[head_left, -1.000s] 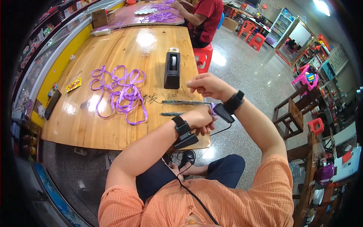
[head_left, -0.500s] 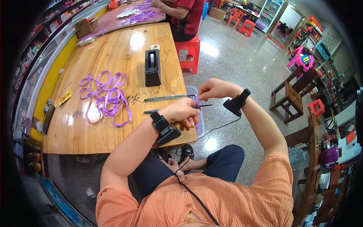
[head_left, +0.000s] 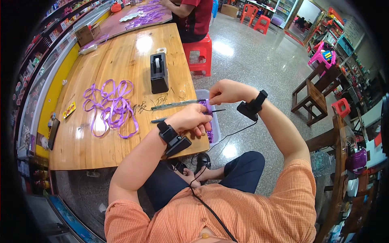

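Two hands are seen near the centre of the frame, at the right edge of a wooden table. A short purple strip is placed between them, and its upper edge is pinched by the narrowed fingertips of the right hand. The left hand is curled, palm down, just beside the strip; whether anything is gripped by it cannot be told, since its fingertips are partly covered. A thin dark tip is seen to the right of its fingers, but its other end is hidden. Two dark rods are laid side by side: the upper rod is largely visible, while the lower rod is lost under the left hand. Beyond the table edge, a pale tub is half hidden, and its purple contents are hard to make out. Left of centre, a loose purple ribbon is heaped in loops. A black tape dispenser is set above the rods. At the top, a seated person is cut off by the frame.
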`<action>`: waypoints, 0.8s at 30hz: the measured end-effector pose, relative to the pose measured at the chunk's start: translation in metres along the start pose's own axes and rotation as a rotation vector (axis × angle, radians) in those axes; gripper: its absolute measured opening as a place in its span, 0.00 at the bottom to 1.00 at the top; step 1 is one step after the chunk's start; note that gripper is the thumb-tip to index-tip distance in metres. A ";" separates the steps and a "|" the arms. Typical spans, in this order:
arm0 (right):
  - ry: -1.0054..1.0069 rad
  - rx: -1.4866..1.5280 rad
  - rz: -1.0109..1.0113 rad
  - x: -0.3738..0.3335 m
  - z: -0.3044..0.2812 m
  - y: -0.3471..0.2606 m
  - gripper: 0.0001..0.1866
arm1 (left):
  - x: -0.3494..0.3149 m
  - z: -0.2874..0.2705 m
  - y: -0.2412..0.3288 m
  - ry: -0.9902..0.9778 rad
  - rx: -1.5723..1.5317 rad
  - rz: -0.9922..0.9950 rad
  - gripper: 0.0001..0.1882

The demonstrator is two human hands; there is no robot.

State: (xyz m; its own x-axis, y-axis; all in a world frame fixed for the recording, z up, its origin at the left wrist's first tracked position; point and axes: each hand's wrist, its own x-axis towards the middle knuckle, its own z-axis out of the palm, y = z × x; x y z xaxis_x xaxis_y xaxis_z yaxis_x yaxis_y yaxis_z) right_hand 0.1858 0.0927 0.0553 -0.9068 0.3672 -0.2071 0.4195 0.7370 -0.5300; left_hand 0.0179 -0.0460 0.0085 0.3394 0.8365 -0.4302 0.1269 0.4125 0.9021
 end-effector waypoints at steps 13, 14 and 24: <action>0.008 -0.075 0.034 0.007 0.004 0.002 0.15 | 0.003 -0.001 -0.002 0.003 -0.005 0.005 0.15; 0.024 -0.127 0.051 0.008 0.005 0.001 0.16 | 0.004 -0.001 -0.003 -0.004 -0.002 0.006 0.15; 0.315 -0.264 -0.141 -0.006 0.016 0.004 0.12 | 0.004 -0.002 -0.005 -0.007 0.031 0.008 0.12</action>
State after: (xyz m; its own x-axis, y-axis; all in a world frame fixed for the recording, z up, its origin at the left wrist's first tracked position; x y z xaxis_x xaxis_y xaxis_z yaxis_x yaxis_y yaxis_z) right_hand 0.1928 0.0844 0.0417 -0.9162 0.3775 0.1346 0.3259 0.8973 -0.2978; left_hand 0.0167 -0.0444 0.0026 0.3469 0.8370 -0.4232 0.1527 0.3948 0.9060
